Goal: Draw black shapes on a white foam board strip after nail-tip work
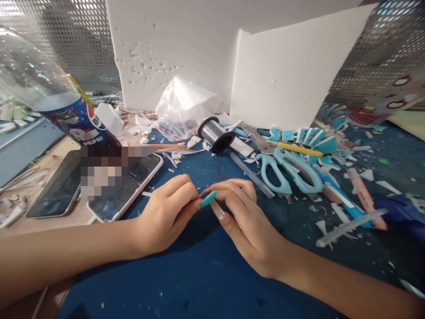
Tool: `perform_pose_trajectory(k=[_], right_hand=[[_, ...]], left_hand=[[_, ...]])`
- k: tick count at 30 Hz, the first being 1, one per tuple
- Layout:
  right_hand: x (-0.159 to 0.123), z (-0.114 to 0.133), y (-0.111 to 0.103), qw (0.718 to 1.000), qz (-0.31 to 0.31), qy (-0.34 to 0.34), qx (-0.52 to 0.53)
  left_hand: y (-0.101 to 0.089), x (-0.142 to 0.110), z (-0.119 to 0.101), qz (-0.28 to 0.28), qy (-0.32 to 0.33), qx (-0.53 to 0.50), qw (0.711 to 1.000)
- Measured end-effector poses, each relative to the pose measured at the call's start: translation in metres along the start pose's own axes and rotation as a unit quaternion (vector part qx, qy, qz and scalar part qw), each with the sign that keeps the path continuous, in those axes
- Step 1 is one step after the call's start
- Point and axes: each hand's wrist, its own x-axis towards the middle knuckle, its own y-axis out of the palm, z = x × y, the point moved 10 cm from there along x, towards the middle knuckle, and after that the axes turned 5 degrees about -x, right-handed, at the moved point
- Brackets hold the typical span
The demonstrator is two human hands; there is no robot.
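My left hand [166, 212] and my right hand [242, 217] meet fingertip to fingertip over the blue mat [186, 274], both with fingers curled and pinched. Whatever is pinched between them is too small to make out; a long teal fingernail [208, 199] sticks out where they touch. A spool of silvery thread [214, 134] lies just beyond the hands. Light-blue scissors [288, 173] rest to the right of my right hand.
Two phones [99, 186] lie at the left beside a tilted Pepsi bottle [59, 102]. White foam boards [285, 71] stand at the back with a crumpled clear plastic bag [182, 108]. Foam scraps, a yellow pencil [295, 149], glue sticks [348, 227] and teal cut-outs litter the right side.
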Motion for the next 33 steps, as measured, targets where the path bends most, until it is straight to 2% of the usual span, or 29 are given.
perform_pose_trajectory(k=[4,7,12,15,17,19,21,23,27,30,33], right_hand=[[0.004,0.004,0.006,0.998,0.039,-0.01,0.05],[0.006,0.005,0.003,0.996,0.031,-0.012,0.08],[0.006,-0.008,0.004,0.985,0.033,0.045,0.164],[0.006,-0.02,0.003,0.977,0.016,0.089,0.194],[0.005,-0.03,0.001,0.968,-0.009,0.124,0.217],[0.004,-0.04,0.0,0.955,-0.031,0.16,0.248],[0.003,-0.046,0.001,0.944,-0.042,0.18,0.274],[0.003,-0.049,0.002,0.937,-0.045,0.189,0.289],[0.001,-0.051,0.003,0.932,-0.047,0.197,0.3],[0.002,-0.05,0.002,0.932,-0.045,0.199,0.3],[0.002,-0.049,0.003,0.933,-0.042,0.199,0.298]], left_hand=[[0.001,-0.001,0.0,0.0,0.006,-0.009,1.0],[0.002,-0.001,0.003,0.004,-0.001,-0.017,1.0],[0.005,0.0,0.004,0.023,-0.008,-0.012,1.0],[0.004,0.001,0.001,0.029,-0.01,0.038,0.999],[0.005,0.001,-0.002,0.042,-0.004,0.128,0.991],[0.01,0.001,-0.004,0.071,0.01,0.252,0.965],[0.017,0.001,-0.001,0.112,0.015,0.358,0.927],[0.023,0.001,0.008,0.155,-0.001,0.415,0.896],[0.034,-0.001,0.021,0.23,-0.029,0.404,0.885],[0.042,-0.004,0.025,0.271,-0.028,0.383,0.883],[0.05,-0.008,0.027,0.323,-0.009,0.378,0.868]])
